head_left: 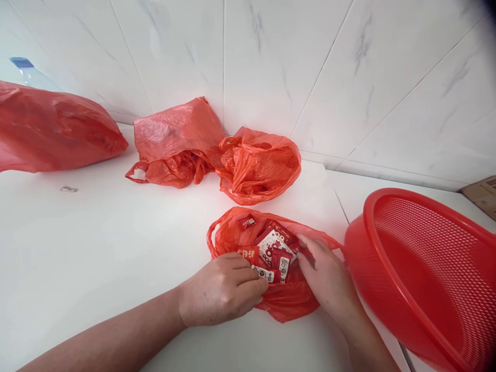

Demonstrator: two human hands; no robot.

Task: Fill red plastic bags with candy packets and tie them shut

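Here the bag (287, 306) is lying open just left of the basket (358, 248), its packets (284, 267) showing, and the left hand (225, 289) is resting over the edge farther from the basket, fingers curled, their hold impossible to make out! The right hand (327, 271) is sitting at the basket side, thumb apart, fingertips near the packets, any grip unclear. This bag is looking light, limp and probably slippery, its handle (210, 239) likely offering the surest hold.
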